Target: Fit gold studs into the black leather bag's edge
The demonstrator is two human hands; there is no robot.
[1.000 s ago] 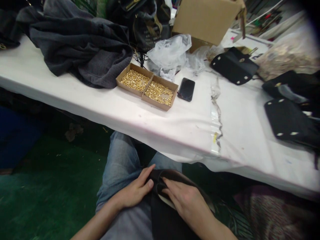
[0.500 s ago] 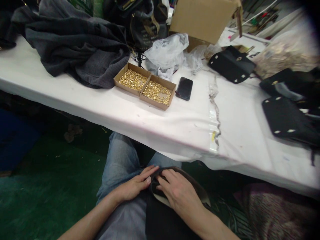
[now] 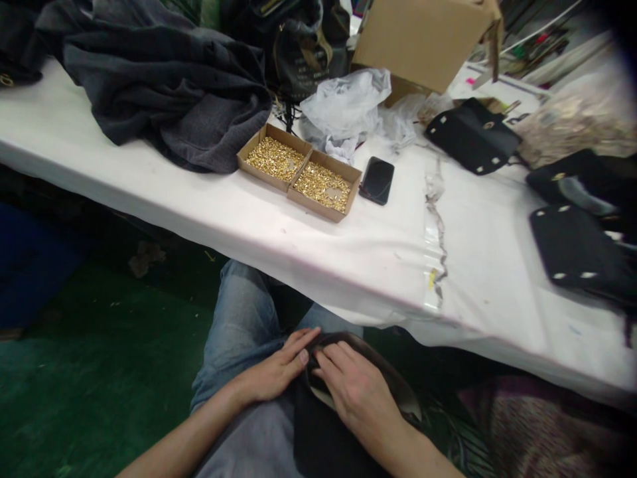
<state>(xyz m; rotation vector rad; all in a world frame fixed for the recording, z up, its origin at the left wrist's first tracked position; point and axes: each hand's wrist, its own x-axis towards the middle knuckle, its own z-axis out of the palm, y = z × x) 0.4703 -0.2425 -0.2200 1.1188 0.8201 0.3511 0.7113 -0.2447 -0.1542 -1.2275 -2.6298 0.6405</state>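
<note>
On my lap lies a black bag [image 3: 321, 431], its mouth open and a pale inner edge showing. My left hand [image 3: 279, 372] grips the left side of the rim, thumb on top and fingers stretched along the outside. My right hand [image 3: 353, 382] reaches into the opening from the right, its bent fingers closed at the inner rim close to my left thumb. Those fingertips are partly hidden, and whether a small part is pinched there is not visible.
On the white-covered table [image 3: 259, 229] stand two cardboard trays [image 3: 323, 211] of small gold-coloured metal pieces. A phone [image 3: 377, 180] lies beside them. Dark cloth [image 3: 169, 99], clear plastic [image 3: 348, 106], a cardboard box [image 3: 423, 40] and black bag parts [image 3: 572, 249] surround these.
The camera view has shifted slightly, so the table things appear further right. My right fingers have curled a little more at the bag's rim; my left hand keeps its hold.
</note>
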